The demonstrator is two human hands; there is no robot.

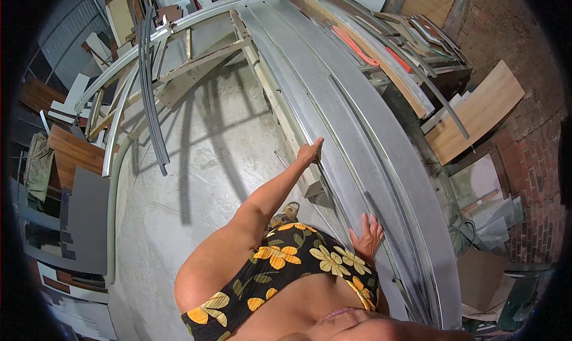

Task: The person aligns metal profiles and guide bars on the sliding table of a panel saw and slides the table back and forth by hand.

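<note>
A long grey metal table [310, 61] with lengthwise grooves runs from the far middle to the near right. My left hand [310, 152] is at its left edge, arm stretched forward, one digit pointing ahead and the other fingers curled at the rim, partly hidden. Nearer my body, my right hand [367, 238] lies on the metal with fingers spread, holding nothing. Just right of those fingers, a thin dark grey strip [384, 226] lies lengthwise on the table. Another long narrow strip [357, 111] lies farther along the surface.
At left, a metal-railed frame [202, 61] joins the table, with long grey profiles [148, 90] across it. Boards [77, 147] lean along the left side. Beyond the table at right are a stacked bench [411, 61], a wooden panel [476, 114] and a brick wall [530, 162].
</note>
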